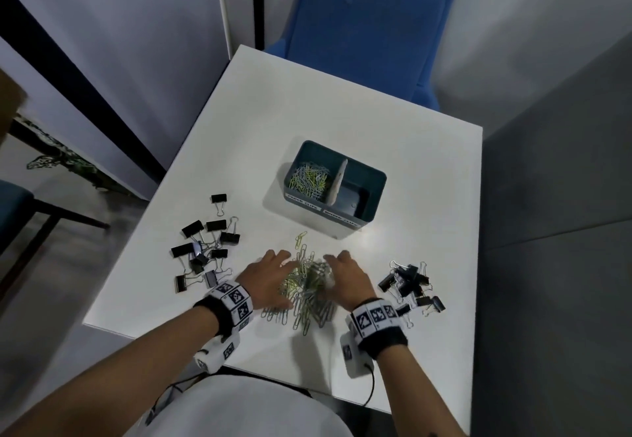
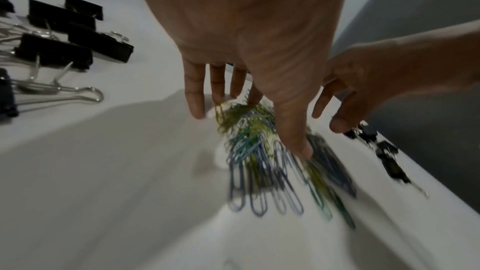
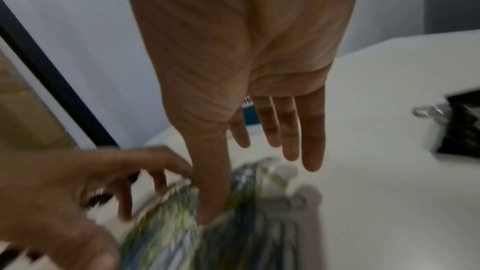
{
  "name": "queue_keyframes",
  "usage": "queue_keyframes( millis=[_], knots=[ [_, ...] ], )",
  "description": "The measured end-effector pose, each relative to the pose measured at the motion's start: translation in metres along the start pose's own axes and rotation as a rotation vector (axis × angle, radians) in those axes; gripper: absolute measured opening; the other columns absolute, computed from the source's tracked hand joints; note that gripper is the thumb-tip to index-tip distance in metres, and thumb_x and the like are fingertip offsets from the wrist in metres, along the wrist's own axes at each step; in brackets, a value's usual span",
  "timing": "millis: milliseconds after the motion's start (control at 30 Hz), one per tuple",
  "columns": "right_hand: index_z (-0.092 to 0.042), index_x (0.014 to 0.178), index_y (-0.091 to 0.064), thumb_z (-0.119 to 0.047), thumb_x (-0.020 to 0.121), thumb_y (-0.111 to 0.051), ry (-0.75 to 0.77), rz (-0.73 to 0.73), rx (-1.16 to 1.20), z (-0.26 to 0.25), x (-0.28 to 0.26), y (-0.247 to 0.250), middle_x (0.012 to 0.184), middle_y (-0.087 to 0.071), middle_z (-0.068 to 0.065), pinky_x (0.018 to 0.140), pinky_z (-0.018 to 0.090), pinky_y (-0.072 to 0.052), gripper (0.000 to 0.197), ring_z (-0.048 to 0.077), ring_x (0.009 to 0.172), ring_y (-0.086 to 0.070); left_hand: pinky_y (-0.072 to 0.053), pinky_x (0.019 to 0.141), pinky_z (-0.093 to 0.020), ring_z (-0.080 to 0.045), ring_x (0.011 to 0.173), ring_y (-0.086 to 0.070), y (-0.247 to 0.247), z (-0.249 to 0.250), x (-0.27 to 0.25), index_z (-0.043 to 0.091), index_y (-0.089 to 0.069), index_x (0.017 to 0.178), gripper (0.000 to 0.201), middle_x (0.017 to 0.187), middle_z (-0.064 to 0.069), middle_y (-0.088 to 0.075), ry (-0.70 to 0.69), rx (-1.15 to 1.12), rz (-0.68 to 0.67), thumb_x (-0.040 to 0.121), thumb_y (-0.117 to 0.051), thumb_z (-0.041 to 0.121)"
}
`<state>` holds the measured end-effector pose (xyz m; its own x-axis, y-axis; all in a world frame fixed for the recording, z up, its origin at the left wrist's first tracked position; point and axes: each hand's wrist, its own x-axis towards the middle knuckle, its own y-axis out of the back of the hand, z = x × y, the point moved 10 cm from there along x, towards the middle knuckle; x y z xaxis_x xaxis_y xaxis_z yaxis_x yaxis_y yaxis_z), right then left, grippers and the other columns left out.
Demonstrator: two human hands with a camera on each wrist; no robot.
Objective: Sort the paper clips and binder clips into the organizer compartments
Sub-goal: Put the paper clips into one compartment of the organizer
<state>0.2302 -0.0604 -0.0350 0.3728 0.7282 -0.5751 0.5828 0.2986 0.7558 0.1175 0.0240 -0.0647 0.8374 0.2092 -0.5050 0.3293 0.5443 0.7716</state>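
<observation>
Both hands, left [image 1: 270, 274] and right [image 1: 345, 275], cup the paper clips [image 1: 307, 286] on the surface [image 1: 393, 135] with fingers spread, gripping nothing, so sweep them into a tight heap before scooping toward the organizer [image 1: 372, 176], clear of the binder clips [image 1: 205, 248].

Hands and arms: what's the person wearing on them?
Both hands, left and right, are bare, forearms uncovered. Each wrist carries a black band with white square black-patterned markers and a white camera box beneath; a black cable trails from the right one.
</observation>
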Motion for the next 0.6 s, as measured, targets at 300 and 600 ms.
queue_keyframes(
  millis=[300, 600],
  knots=[
    [-0.026, 0.143, -0.029, -0.020, 0.066, -0.083, 0.030, 0.126, -0.049, -0.015, -0.010, -0.049, 0.132, -0.036, 0.008, 0.072, 0.040, -0.056, 0.094, 0.028, 0.116, -0.041, -0.049, 0.067, -0.034, -0.026, 0.113, -0.044, -0.007, 0.013, 0.000, 0.020, -0.043, 0.133, 0.071, 0.127, -0.007, -0.042, -0.074, 0.077, 0.125, 0.072, -0.079, 0.025],
    [-0.015, 0.110, -0.060, -0.006, 0.082, -0.062, -0.021, 0.233, 0.224, -0.013, -0.007, -0.031, 0.106, -0.049, 0.008, 0.075, 0.039, -0.052, 0.029, 0.031, 0.089, -0.057, -0.035, 0.057, -0.029, -0.025, 0.076, -0.054, 0.014, 0.010, 0.009, 0.011, -0.054, 0.096, 0.022, 0.093, -0.007, -0.049, -0.037, -0.083, 0.199, 0.080, -0.062, -0.001]
  ],
)
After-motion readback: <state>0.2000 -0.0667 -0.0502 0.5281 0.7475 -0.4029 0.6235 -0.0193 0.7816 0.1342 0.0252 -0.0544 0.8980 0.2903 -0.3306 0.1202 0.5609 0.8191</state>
